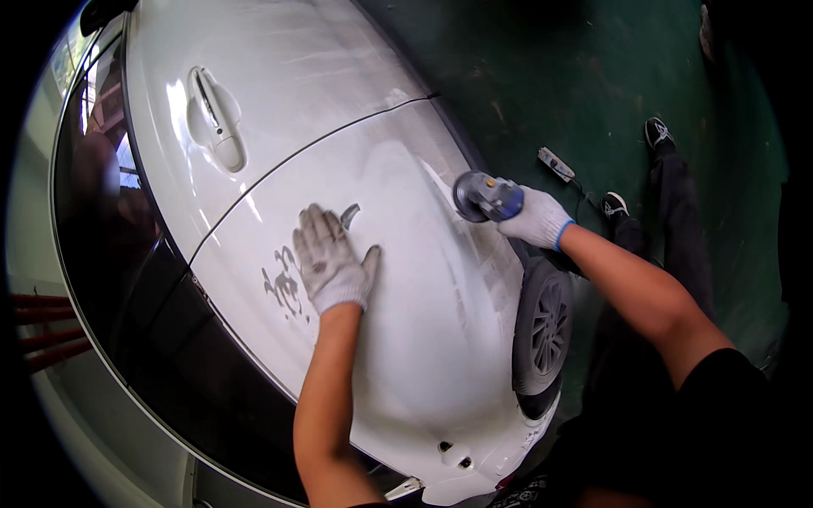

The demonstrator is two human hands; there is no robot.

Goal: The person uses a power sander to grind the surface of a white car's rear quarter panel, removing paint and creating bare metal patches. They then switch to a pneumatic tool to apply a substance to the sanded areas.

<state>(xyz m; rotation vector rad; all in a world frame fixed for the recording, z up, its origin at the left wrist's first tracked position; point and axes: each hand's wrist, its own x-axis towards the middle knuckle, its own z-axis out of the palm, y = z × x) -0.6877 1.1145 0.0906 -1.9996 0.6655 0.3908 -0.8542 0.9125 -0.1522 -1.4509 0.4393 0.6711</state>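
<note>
Fingers of right hand (pixel 535 220) grip sander (pixel 486 196) (left hand (pixel 332 264) flat on car panel (pixel 423 322)).

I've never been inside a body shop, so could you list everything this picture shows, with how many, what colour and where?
car body panel: one, white, dull and dusty, filling the middle
door handle: one, white, upper left on the door
bare patches: a cluster, grey, just left of the left hand
side window: one, dark, along the left
wheel: one, grey rim in black tyre, right of the panel
floor: dark green, upper right
sander: one, blue-grey with round pad, against the panel's right edge
shoes: two, black, on the floor at right
left hand: white glove, flat on the panel
right hand: white glove, gripping the sander
</note>
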